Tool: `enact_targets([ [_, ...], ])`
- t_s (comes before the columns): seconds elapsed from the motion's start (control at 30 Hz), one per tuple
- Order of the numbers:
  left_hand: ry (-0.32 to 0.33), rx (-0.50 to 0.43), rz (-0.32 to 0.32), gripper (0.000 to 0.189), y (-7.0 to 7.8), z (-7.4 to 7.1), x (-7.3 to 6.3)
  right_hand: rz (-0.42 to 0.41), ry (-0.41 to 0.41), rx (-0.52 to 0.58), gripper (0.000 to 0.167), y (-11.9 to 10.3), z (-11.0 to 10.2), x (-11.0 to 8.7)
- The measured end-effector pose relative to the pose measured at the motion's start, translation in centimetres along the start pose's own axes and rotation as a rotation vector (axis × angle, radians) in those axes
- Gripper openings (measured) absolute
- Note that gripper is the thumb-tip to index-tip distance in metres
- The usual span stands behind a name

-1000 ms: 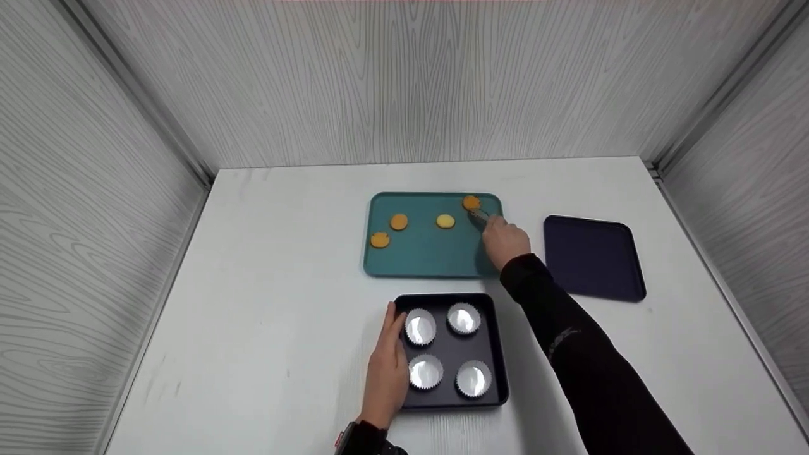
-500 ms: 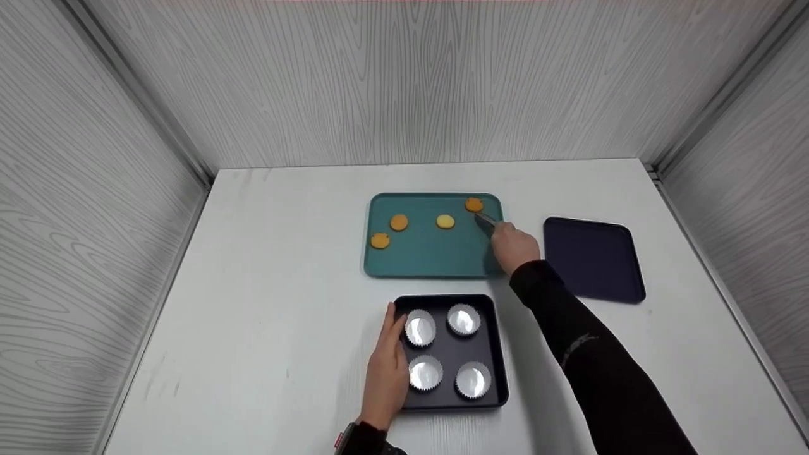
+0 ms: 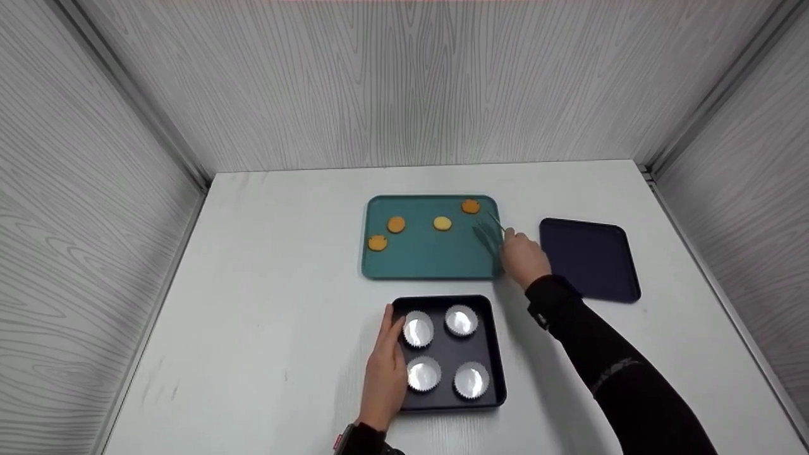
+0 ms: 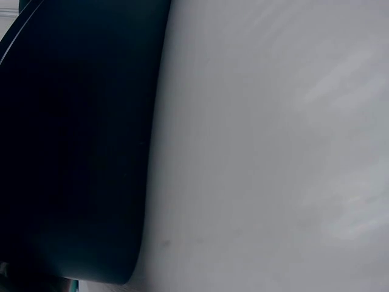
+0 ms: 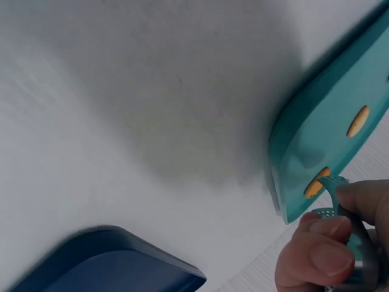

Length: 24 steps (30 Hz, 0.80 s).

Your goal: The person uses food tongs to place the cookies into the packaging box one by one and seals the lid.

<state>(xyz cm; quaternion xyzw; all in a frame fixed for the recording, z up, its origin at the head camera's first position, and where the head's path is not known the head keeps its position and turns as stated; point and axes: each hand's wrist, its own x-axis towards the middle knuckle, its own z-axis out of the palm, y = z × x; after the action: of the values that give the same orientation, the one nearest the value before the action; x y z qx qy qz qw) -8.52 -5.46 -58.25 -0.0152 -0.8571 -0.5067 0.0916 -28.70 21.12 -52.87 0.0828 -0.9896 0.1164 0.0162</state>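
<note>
My right hand (image 3: 526,258) holds a pair of tongs (image 5: 333,182) above the right edge of a teal tray (image 3: 436,259). Their perforated teal tips stand apart with nothing between them. Nearest to the tips lies an orange cookie (image 3: 470,206) at the tray's back right corner. Other cookies on the tray are a yellow one (image 3: 442,224) and two orange ones on the left (image 3: 395,224). My left hand (image 3: 384,376) rests along the left rim of a dark square baking pan (image 3: 444,354), fingers straight. Several silver cupcake liners (image 3: 461,321) sit in that pan.
A second dark square tray (image 3: 591,259) lies right of the teal tray, close to my right forearm. White table (image 3: 272,303) surrounds the trays. Grey wood-grained walls (image 3: 411,82) enclose the back and both sides.
My right hand has drawn back to the right and toward me, taking the tongs away from the back right cookie. That cookie stays on the tray. The left hand has not moved.
</note>
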Motion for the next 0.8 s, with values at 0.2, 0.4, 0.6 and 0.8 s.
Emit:
enact_targets([
  [0.2, 0.008, -0.012, 0.010, 0.044, 0.0, 0.1, -0.1, 0.017, -0.052, 0.086, 0.037, 1.0, -0.4, -2.3],
  [0.4, 0.004, -0.009, 0.017, 0.043, 0.2, 0.0, 0.0, -0.034, -0.064, 0.131, 0.028, 1.4, -0.4, -4.9],
  [0.6, 0.006, -0.002, 0.017, 0.043, 0.3, -0.1, 0.1, -0.070, -0.047, 0.155, 0.028, 1.7, -0.1, -7.4],
  [0.8, 0.003, -0.001, 0.003, 0.043, 0.3, -0.1, 0.2, -0.089, -0.017, 0.149, 0.019, 2.1, -0.3, -9.0],
])
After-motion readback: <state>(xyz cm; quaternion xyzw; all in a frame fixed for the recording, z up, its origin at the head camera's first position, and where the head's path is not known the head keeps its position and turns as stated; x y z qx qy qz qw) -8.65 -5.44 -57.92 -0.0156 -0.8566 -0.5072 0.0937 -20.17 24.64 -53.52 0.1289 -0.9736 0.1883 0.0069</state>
